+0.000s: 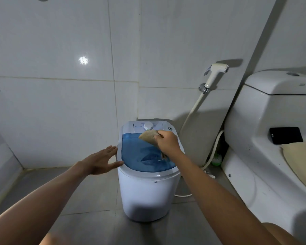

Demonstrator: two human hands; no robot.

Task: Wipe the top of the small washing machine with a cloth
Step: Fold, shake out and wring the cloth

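right grip: right hand (167,141) is pinched shut on the tan cloth (148,136), which sits bunched at the hand's 10 o'clock with a bit trailing under the wrist toward 6

left grip: left hand (102,160) is flat and open, holding nothing, fingertips touching the washer's rim at its 9 o'clock, looks like it's bracing the thing

cloth vs washer: cloth is over the back of the blue lid (143,156), just below the white dial (148,125); can't tell if it's actually pressed down yet

washer: small washing machine (147,191) stands on the floor in the corner, toilet (272,138) off at its 3 o'clock

how I'd do it: flatten the cloth under the palm rather than dragging a wad, keep the left hand steadying, sweep 12 to 6 in overlapping strips

watch out: go light round the dial so it doesn't get turned, and don't skip the white rim
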